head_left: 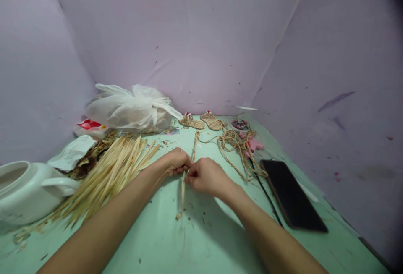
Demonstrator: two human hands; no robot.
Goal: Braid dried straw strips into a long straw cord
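My left hand [176, 161] and my right hand [206, 176] meet at the middle of the pale green table [163, 240]. Both are closed in a pinch on one thin straw strip [183, 194], which hangs from the fingers toward me and ends in a frayed tip on the table. From the fingers a braided straw cord [195, 144] runs away to a loose coil of braid [236, 144]. A pile of straw strips [110, 173] lies just left of my left forearm.
A white ceramic pot [25, 190] stands at the left edge. White plastic bags [132, 108] sit at the back. Two tiny straw sandals [201, 121], a pink glue gun [253, 144] and a dark phone [291, 194] lie to the right. Lilac sheets wall the table.
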